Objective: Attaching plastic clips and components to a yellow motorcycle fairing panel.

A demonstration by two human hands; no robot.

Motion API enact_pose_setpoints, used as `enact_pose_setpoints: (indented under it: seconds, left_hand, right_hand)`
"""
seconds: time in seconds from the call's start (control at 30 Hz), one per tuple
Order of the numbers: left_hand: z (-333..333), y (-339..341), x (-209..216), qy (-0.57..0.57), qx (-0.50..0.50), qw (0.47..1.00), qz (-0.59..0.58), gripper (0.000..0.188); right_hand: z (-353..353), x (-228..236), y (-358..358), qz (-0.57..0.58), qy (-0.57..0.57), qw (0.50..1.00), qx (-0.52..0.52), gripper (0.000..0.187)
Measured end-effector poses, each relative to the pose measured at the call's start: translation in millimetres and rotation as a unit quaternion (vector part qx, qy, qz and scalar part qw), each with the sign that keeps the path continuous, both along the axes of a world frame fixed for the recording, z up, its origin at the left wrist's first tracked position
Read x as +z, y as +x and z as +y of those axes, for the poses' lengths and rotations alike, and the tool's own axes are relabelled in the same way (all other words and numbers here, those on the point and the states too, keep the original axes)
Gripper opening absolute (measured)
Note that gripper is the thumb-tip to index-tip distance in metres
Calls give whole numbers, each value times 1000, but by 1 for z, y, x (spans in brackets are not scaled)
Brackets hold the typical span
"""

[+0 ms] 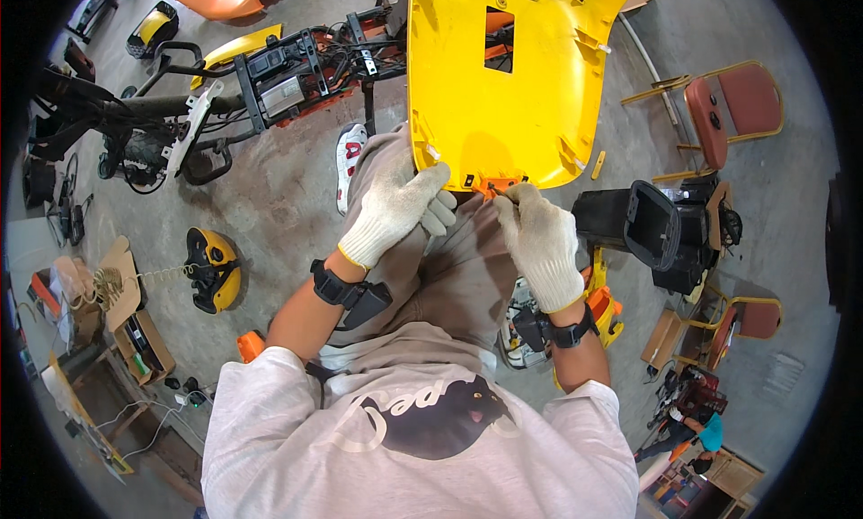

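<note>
A large yellow plastic body panel [449, 97] with a rectangular cutout and clip tabs along its edges lies in front of me, over my knees. My left hand [395, 209], in a whitish knit glove, grips the panel's near left corner, thumb on top and fingers curled below the edge. At the middle of the near edge sits a small orange plastic piece [491, 186]. My right hand [542, 245], gloved the same way, pinches the right end of that piece between thumb and forefinger. Whether anything else is inside the right fingers is hidden.
A stripped vehicle frame [279, 79] with wiring stands at the left. A yellow-and-black shell part [214, 270] lies on the floor below it. Right of me are a black plastic bin [652, 224] and a red chair [748, 101]. Another person [706, 432] works at the far lower right.
</note>
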State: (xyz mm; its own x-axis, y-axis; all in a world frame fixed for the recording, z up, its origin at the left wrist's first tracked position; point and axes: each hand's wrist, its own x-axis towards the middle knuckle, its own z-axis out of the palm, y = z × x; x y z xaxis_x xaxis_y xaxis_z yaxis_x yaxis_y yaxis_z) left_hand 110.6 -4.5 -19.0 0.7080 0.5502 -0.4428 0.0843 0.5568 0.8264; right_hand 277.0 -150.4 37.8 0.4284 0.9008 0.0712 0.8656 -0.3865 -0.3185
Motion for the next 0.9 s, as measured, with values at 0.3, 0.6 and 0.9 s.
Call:
enact_pose_setpoints:
  seconds: [0.3,0.6,0.9]
  left_hand:
    - [0,-1,3,-7,2,1000,-10,32]
    - [-1,0,2,-8,5,1000,-8,34]
    - [1,-1,1,-13,2,1000,-12,36]
  right_hand:
    - [4,-11,6,-28,-37,998,42,28]
    - [3,-5,-5,29,-30,999,-30,31]
    - [1,-13,3,-45,-36,995,83,24]
